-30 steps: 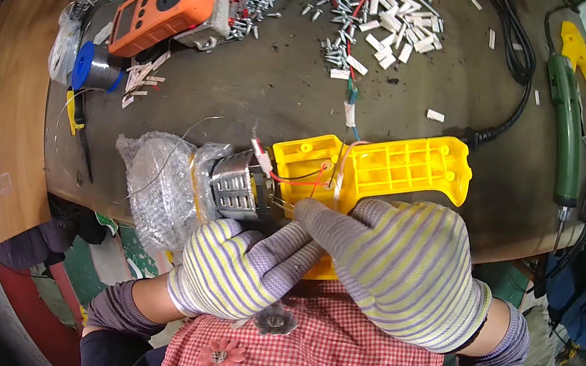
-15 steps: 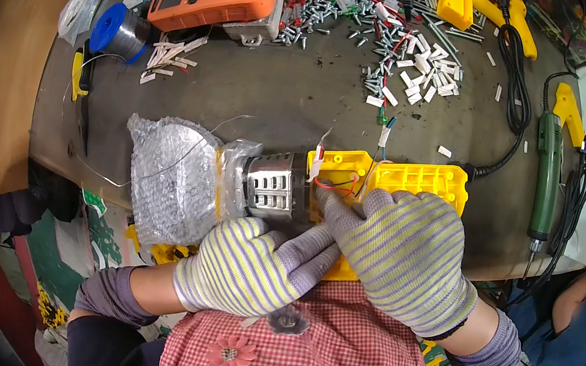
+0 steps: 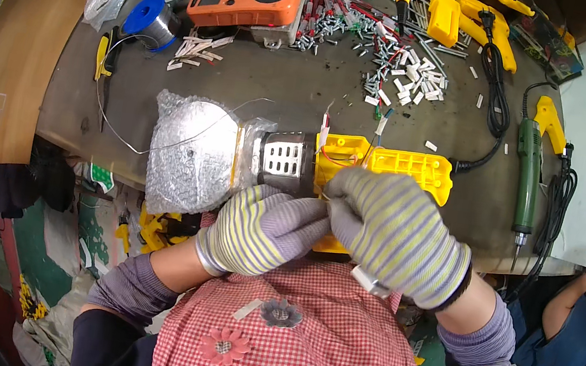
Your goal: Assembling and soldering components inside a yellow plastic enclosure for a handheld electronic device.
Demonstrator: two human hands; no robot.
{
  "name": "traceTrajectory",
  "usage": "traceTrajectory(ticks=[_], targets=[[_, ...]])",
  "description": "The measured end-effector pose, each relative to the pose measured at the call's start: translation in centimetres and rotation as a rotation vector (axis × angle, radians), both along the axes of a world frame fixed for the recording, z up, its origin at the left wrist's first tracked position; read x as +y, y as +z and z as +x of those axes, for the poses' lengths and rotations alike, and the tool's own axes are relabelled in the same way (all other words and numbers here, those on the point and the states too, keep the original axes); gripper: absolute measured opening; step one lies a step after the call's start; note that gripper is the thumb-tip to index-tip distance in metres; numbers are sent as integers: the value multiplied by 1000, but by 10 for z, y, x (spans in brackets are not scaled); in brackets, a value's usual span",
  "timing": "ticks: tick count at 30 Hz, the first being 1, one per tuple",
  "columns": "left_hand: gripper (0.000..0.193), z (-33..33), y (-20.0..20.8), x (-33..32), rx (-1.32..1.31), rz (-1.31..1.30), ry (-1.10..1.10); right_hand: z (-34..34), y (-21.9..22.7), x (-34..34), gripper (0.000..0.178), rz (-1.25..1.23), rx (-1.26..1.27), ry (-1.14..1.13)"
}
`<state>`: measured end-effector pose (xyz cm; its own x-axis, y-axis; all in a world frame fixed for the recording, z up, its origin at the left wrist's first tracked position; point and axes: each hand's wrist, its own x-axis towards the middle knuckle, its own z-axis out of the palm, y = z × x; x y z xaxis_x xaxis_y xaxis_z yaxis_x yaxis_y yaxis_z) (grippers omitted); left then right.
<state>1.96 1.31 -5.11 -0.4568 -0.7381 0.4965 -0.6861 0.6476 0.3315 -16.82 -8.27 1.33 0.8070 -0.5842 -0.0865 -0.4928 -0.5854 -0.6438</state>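
On the bench in front of me lies an open yellow tool housing [image 3: 410,169] with a slotted metal barrel [image 3: 284,159] at its left end. Thin wires [image 3: 342,160] run inside, and white sleeves stand up at its far edge. Both hands wear striped knit gloves. At the housing's near side, the fingertips of my left hand [image 3: 267,228] and my right hand [image 3: 399,233] meet in a pinch. Whatever they grip is hidden. A second yellow piece [image 3: 331,245] shows below the fingers. Under my right hand sticks out a small white block [image 3: 369,280].
Bubble wrap [image 3: 191,156] covers the barrel's left end. Behind are an orange multimeter [image 3: 244,0], a solder spool [image 3: 152,22], yellow-handled cutters [image 3: 105,56], loose screws and white sleeves [image 3: 419,77]. A green electric screwdriver [image 3: 526,176] and black cord [image 3: 493,99] lie right. Another person [image 3: 564,322] is at lower right.
My right hand has drawn back from inside the housing to its near edge, meeting my left fingertips. The white block has come into sight. The whole view has shifted slightly.
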Motion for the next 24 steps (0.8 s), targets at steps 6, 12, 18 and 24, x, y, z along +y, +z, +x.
traceTrajectory(ticks=[6,12,18,24], targets=[[46,2,4,-1,195,61,-51,-30,28,30,32,27,28,80],[42,1,-3,-4,105,-39,-108,-67,-20,43,32,-181,-315,259],[34,-6,8,-4,79,47,-108,-56,-30,45,29,-294,-357,414],[31,-2,2,0,53,1,-113,-37,-22,31,26,-529,-252,785]])
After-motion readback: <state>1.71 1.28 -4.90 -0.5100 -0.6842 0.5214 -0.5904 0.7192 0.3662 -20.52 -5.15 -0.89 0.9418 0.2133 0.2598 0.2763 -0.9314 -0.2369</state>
